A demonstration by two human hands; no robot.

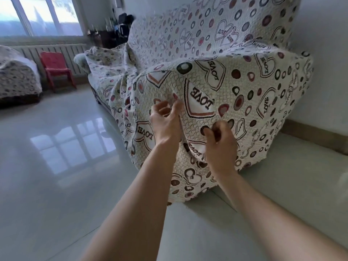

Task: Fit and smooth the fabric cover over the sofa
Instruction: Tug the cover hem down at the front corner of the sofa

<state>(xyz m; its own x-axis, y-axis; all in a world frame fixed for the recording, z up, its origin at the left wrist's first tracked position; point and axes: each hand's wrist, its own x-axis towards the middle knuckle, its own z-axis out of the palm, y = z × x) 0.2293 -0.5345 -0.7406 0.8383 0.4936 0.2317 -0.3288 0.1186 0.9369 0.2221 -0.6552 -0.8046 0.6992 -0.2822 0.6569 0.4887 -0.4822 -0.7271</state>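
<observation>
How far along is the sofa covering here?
Done: the cover already drapes the back and near arm. In hand: the left hand and right hand pinch a fold on that arm's front. Left: the fabric over the seat lies bunched in deep wrinkles, and the near hem hangs unevenly at the floor.

- Cool daylight is admitted through the window at upper left.
- Its glare is mirrored on the glossy floor.
- The right hand is slightly blurred.
- Frame edges are bowed.

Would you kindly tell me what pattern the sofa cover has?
The fabric cover is cream, printed with LOVE hearts and dark and pink circles; head view.
</observation>
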